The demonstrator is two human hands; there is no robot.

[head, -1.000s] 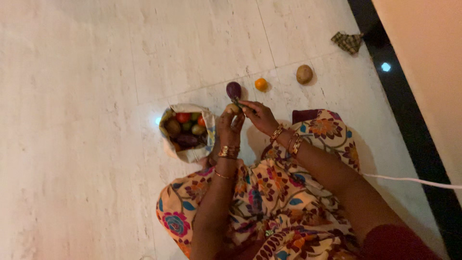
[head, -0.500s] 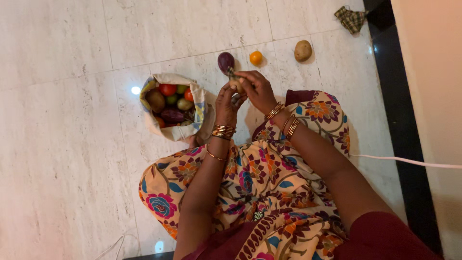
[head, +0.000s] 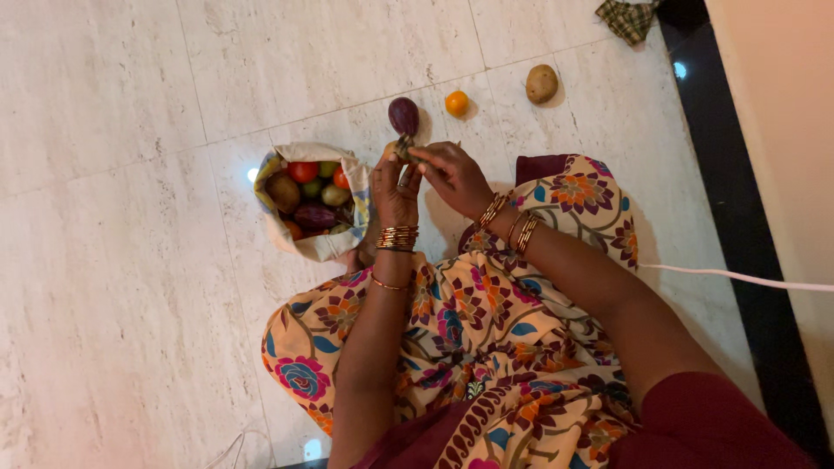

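My left hand (head: pixel 395 189) is closed around a small pale round vegetable (head: pixel 390 150), mostly hidden by the fingers. My right hand (head: pixel 452 174) meets it from the right, its fingertips pinching the top of the same vegetable. Both wrists carry gold bangles. Just beyond the fingertips a purple eggplant (head: pixel 403 114) lies on the pale floor tiles, its green stem pointing at my hands. To the left of my left hand stands an open cloth bag (head: pixel 323 247) holding tomatoes, green and brown vegetables and another eggplant.
An orange fruit (head: pixel 456 103) and a brown potato (head: pixel 541 83) lie on the tiles past the eggplant. A checked cloth (head: pixel 627 17) is at the top right. A white cable (head: pixel 738 278) crosses the floor by a black strip (head: pixel 738 174) along the wall. My flowered garment covers my lap.
The view has shifted, so the bag and the loose vegetables sit higher in the frame. My hands stay together on the small vegetable, the fingers working around it.
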